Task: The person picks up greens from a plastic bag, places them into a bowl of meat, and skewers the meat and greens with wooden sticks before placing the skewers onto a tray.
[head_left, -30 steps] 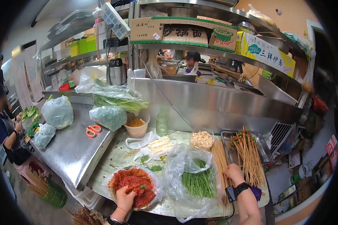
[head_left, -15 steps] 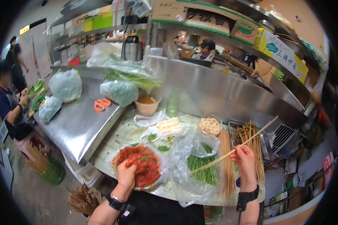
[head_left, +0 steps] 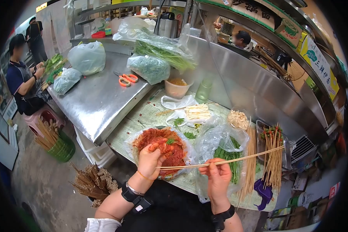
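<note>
My left hand [head_left: 150, 160], fingers closed, holds a piece of red sauced food [head_left: 158, 145] above the lined bowl of red, sauce-coated food [head_left: 174, 158]. My right hand [head_left: 216, 176] pinches thin wooden skewers [head_left: 243, 157], which lie nearly level; their left ends reach my left hand, and whether they touch the food there is hard to tell. Behind the skewers lie green stems [head_left: 225, 154] in an open clear plastic bag [head_left: 205, 149]. A bundle of bare skewers [head_left: 251, 166] is to the right of the bag.
A metal tray [head_left: 261, 125] with filled skewers [head_left: 273, 162] stands right. Pale mushrooms [head_left: 197, 111], a tub [head_left: 178, 89] and a green cup [head_left: 203, 91] sit behind. Orange scissors [head_left: 127, 79] lie on the steel table [head_left: 104, 100]. A seated person [head_left: 23, 77] handles greens at left.
The view has turned, shifting the scene. My right hand has moved left and down toward my left hand, and the skewers have swung from steeply slanted to nearly level. My left hand has lifted with food.
</note>
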Demonstrator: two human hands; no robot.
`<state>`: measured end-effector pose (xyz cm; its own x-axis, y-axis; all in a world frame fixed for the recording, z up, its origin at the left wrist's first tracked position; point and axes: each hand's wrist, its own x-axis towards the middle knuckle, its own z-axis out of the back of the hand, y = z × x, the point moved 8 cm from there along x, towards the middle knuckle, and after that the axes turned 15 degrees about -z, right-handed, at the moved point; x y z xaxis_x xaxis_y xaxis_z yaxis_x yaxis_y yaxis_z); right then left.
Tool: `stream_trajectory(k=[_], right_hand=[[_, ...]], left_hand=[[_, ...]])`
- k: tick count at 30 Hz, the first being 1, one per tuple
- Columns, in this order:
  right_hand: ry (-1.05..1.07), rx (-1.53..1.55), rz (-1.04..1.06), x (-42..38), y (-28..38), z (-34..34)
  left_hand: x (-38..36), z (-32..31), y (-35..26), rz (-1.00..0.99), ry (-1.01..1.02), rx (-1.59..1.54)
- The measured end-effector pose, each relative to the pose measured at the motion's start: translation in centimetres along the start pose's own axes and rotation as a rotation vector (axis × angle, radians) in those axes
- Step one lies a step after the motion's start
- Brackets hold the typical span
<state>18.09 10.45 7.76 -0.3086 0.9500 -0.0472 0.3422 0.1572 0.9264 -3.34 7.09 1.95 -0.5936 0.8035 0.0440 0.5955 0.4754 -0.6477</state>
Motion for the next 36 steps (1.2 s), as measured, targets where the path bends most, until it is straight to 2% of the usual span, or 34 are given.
stream_trajectory(k=[5,10,11,13,14,16,17,18,20,22,27,34,36], right_hand=[[0.082,-0.035,-0.082,-0.2,-1.1,-1.2],[0.353,-0.032,-0.197,-0.2,-1.6,-2.4],[0.352,-0.031,-0.202,-0.1,-1.3,-2.1],[0.433,-0.046,-0.321,-0.1,-1.4,-2.4],[0.429,-0.041,-0.330,0.2,-0.9,-2.0],[0.356,0.115,-0.126,1.0,2.0,-0.7],[0.291,0.147,-0.091,1.3,2.9,-0.2],[0.223,0.178,-0.054,1.6,3.6,0.3],[0.195,0.150,-0.094,2.4,3.3,1.0],[0.179,0.119,-0.114,2.6,2.9,1.0],[0.165,0.043,-0.123,2.9,2.3,0.9],[0.148,-0.025,-0.204,3.1,1.6,1.8],[0.133,-0.096,-0.234,3.2,1.8,2.0]], left_hand=[[-0.2,0.3,0.4,0.020,-0.012,0.007],[-0.2,0.5,0.2,0.019,0.033,0.081],[-0.2,0.5,0.1,0.022,0.029,0.083],[-0.3,0.1,-0.3,0.015,0.094,0.145],[-0.2,0.2,-0.4,0.022,0.088,0.150],[-0.2,-0.2,-0.8,-0.018,0.228,0.251],[-0.2,-0.3,-1.1,-0.087,0.271,0.327],[-0.4,-0.4,-1.1,-0.065,0.257,0.335],[-1.2,-1.6,-1.2,-0.005,0.340,0.387],[-1.7,-1.6,-0.9,0.010,0.340,0.392],[-1.9,-1.5,-1.3,-0.043,0.384,0.592],[-1.8,-2.4,-1.6,-0.077,0.422,0.586],[-1.9,-2.7,-1.6,-0.046,0.338,0.479]])
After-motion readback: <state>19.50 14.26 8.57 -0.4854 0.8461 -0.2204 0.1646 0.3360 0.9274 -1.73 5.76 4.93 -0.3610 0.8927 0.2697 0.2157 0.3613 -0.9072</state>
